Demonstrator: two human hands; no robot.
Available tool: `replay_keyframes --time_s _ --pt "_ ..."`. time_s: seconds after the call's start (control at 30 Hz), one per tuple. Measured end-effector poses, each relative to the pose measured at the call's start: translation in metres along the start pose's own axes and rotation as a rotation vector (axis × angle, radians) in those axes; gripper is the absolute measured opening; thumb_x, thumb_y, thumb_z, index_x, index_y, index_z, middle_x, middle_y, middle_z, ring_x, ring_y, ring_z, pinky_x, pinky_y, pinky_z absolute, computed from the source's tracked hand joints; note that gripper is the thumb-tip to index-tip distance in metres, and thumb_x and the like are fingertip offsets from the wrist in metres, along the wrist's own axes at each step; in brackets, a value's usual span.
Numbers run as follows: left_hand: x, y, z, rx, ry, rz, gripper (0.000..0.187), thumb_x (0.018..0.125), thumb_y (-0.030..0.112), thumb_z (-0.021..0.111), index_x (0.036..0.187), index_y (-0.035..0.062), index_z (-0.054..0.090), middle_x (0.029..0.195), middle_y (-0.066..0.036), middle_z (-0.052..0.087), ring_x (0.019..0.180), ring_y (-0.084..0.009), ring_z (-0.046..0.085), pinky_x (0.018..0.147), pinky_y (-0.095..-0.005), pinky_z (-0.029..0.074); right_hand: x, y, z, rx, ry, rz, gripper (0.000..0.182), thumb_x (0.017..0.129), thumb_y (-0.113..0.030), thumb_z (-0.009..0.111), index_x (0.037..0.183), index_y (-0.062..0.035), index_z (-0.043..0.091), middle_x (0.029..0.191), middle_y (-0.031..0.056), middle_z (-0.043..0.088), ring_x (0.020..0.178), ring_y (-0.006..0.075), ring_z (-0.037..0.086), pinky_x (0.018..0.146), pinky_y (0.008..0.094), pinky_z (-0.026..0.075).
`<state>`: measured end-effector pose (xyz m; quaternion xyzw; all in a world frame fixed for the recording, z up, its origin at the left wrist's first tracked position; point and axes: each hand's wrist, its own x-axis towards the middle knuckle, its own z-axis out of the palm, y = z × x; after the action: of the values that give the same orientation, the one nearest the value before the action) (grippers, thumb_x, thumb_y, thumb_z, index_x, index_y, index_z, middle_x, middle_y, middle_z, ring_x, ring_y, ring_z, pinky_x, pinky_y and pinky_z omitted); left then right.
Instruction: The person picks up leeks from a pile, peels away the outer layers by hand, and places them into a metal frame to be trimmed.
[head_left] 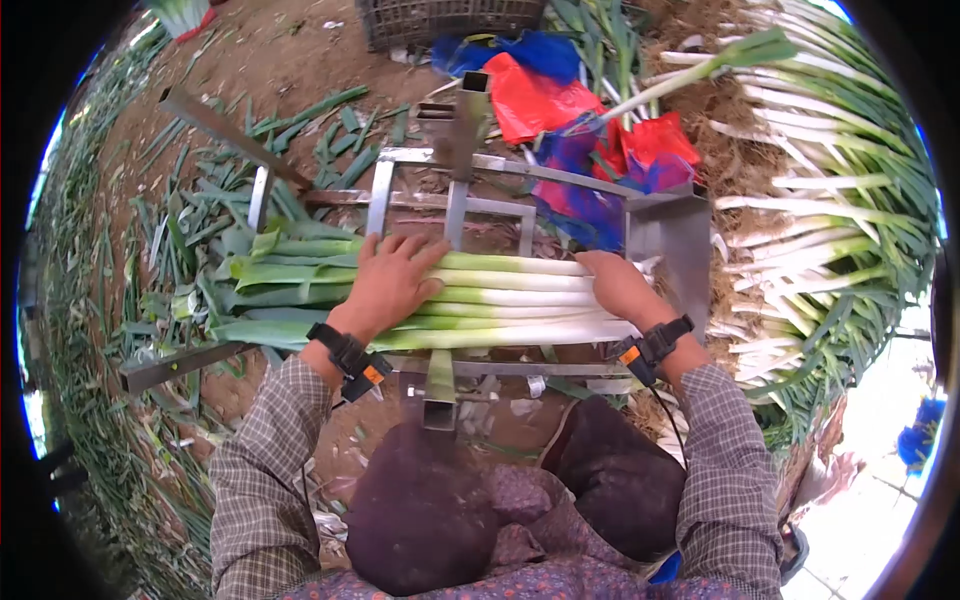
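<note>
Several leeks lie side by side across a metal frame, green leaves to the left and white ends to the right. My left hand rests on top of them near the middle, fingers spread and palm down. At the white ends, my right hand is against the leeks, its fingers partly bent and partly hidden. An upright metal plate stands just right of the white ends. Both wrists wear black straps.
A big pile of leeks with roots lies at the right. Red bags and blue netting lie behind the frame, near a dark crate. Metal bars stick out at the left above cut leaves.
</note>
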<state>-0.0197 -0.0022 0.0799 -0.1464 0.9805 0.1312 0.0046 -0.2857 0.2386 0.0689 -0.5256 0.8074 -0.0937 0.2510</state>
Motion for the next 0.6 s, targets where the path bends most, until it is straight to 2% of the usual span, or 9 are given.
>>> replay_keyframes --time_s 0.07,0.13,0.2,0.27,0.3,0.33,0.4,0.47,0.6 --pt "0.005 0.003 -0.004 -0.044 -0.137 -0.079 0.05 0.084 0.027 0.06 0.133 0.0207 0.049 0.133 -0.006 0.05 0.127 -0.0272 0.041 0.105 -0.0583 0.025 -0.019 -0.02 -0.035 0.104 0.044 0.002 0.041 0.08 -0.002 0.052 0.121 -0.0047 0.056 0.12 0.0189 0.058 0.113 0.0345 0.054 0.098 0.0406 0.042" --pt "0.007 0.0 -0.001 -0.065 -0.117 -0.039 0.049 0.083 0.027 0.059 0.131 0.0183 0.051 0.129 -0.008 0.053 0.124 -0.0283 0.044 0.103 -0.0601 0.025 -0.067 -0.055 -0.091 0.256 0.312 -0.065 0.035 0.081 -0.003 0.051 0.115 -0.0043 0.059 0.118 0.0181 0.058 0.11 0.0352 0.053 0.097 0.0416 0.041" --pt "0.009 -0.001 0.003 -0.115 -0.129 -0.043 0.048 0.079 0.018 0.059 0.127 0.0115 0.055 0.127 -0.009 0.054 0.121 -0.0298 0.045 0.103 -0.0505 0.029 -0.128 -0.048 -0.133 0.152 0.59 0.044 0.033 0.081 -0.005 0.055 0.113 -0.0039 0.06 0.116 0.0148 0.061 0.108 0.0324 0.055 0.096 0.0381 0.042" --pt "0.011 -0.002 0.006 -0.039 -0.152 -0.045 0.05 0.08 0.019 0.059 0.129 0.0131 0.053 0.127 -0.008 0.055 0.119 -0.0288 0.046 0.103 -0.0452 0.03 -0.204 -0.021 -0.157 0.271 0.858 0.319 0.026 0.084 -0.007 0.056 0.108 -0.0025 0.061 0.097 0.0091 0.067 0.082 0.016 0.062 0.077 0.0271 0.048" --pt "0.01 -0.003 0.006 -0.05 -0.132 0.008 0.051 0.08 0.019 0.059 0.13 0.0135 0.053 0.127 -0.007 0.055 0.119 -0.0286 0.046 0.104 -0.0438 0.029 -0.243 0.008 -0.156 0.306 1.002 0.429 0.024 0.084 -0.006 0.056 0.107 -0.0013 0.061 0.094 0.0078 0.067 0.077 0.0136 0.06 0.073 0.0257 0.047" --pt "0.008 -0.005 0.006 -0.052 -0.112 0.043 0.052 0.081 0.018 0.058 0.132 0.0139 0.052 0.128 -0.007 0.055 0.119 -0.0284 0.046 0.104 -0.0425 0.028 -0.281 0.042 -0.142 0.352 1.143 0.518 0.023 0.085 -0.006 0.055 0.106 -0.0002 0.061 0.091 0.0066 0.067 0.072 0.0111 0.058 0.068 0.0242 0.047" --pt "0.009 -0.003 0.009 -0.016 -0.122 0.018 0.053 0.081 0.017 0.057 0.134 0.0141 0.05 0.127 -0.009 0.054 0.118 -0.0284 0.046 0.105 -0.041 0.027 -0.355 0.104 -0.099 0.513 1.247 0.851 0.02 0.088 -0.007 0.049 0.103 -0.0027 0.06 0.094 0.0067 0.066 0.081 0.0143 0.063 0.072 0.027 0.051" --pt "0.009 -0.009 0.012 -0.014 -0.127 0.037 0.054 0.081 0.016 0.055 0.135 0.0137 0.049 0.127 -0.011 0.054 0.119 -0.0288 0.046 0.105 -0.0414 0.027 -0.41 0.172 -0.021 0.815 1.223 0.969 0.02 0.086 -0.006 0.051 0.105 -0.0052 0.059 0.086 0.0041 0.065 0.073 0.0133 0.062 0.064 0.0274 0.052" --pt "0.008 -0.019 0.022 0.018 -0.17 -0.014 0.056 0.08 0.015 0.055 0.136 0.013 0.049 0.128 -0.012 0.052 0.12 -0.0304 0.043 0.105 -0.042 0.026 -0.407 0.23 0.118 1.257 1.072 1.254 0.024 0.086 -0.007 0.053 0.11 -0.0084 0.056 0.091 0.0044 0.061 0.074 0.0179 0.062 0.064 0.0322 0.054"
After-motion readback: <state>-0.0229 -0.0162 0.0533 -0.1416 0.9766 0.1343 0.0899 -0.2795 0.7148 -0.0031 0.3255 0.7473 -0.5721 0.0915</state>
